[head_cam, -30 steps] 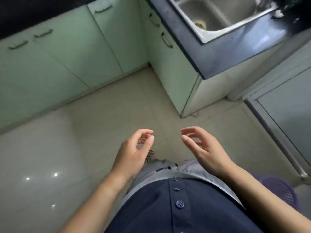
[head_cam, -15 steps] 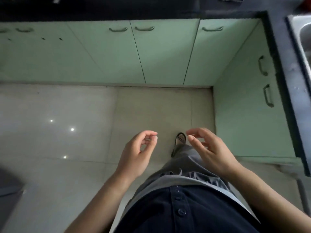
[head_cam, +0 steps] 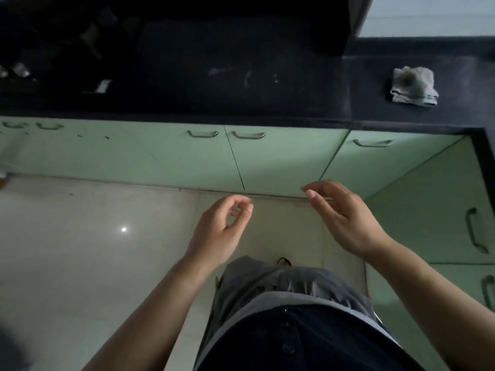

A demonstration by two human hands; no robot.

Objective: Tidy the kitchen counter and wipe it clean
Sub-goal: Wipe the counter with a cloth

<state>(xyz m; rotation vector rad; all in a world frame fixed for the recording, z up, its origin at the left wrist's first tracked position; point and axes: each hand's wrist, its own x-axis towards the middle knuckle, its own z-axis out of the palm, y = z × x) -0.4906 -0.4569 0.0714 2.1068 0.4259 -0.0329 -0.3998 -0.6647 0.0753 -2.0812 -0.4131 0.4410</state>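
A dark kitchen counter [head_cam: 241, 84] runs across the top of the view, above pale green cabinets. A crumpled grey cloth [head_cam: 413, 85] lies on the counter at the right. My left hand [head_cam: 223, 231] hangs in front of me over the floor with loosely curled fingers, holding nothing. My right hand [head_cam: 345, 218] is beside it, fingers relaxed and empty. Both hands are well short of the counter and the cloth.
Green cabinet doors [head_cam: 281, 159] with metal handles face me, and a second run of cabinets [head_cam: 442, 210] turns the corner on the right. Small dim objects [head_cam: 103, 85] sit on the counter's left part. Pale floor tiles [head_cam: 93, 250] spread to the left.
The view has swung away from the sink and up to the counter, bringing the grey cloth into sight. Both hands stay empty and have risen slightly apart.
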